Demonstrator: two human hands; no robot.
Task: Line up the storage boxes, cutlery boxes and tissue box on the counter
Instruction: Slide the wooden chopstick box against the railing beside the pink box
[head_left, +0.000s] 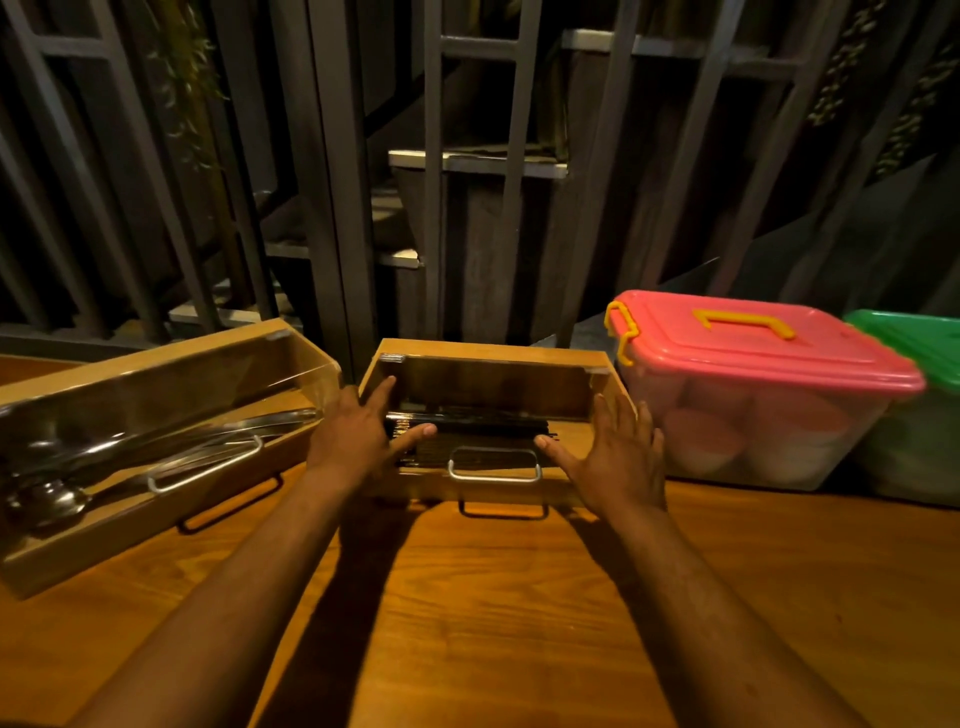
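A wooden cutlery box with dark chopsticks (488, 395) and a metal handle stands at the counter's back middle. My left hand (358, 434) lies against its left side with fingers spread. My right hand (613, 452) is flat by its right side, fingers apart. A longer wooden cutlery box with metal spoons (156, 441) sits angled at the left. To the right stands a clear storage box with a pink lid (753, 395) and yellow handle. Beside it is a green-lidded storage box (919, 405), partly cut off by the frame edge. No tissue box is in view.
The wooden counter (493, 623) stretches toward me in front of the boxes. Dark metal bars (337, 182) and a stairway rise right behind the counter's back edge.
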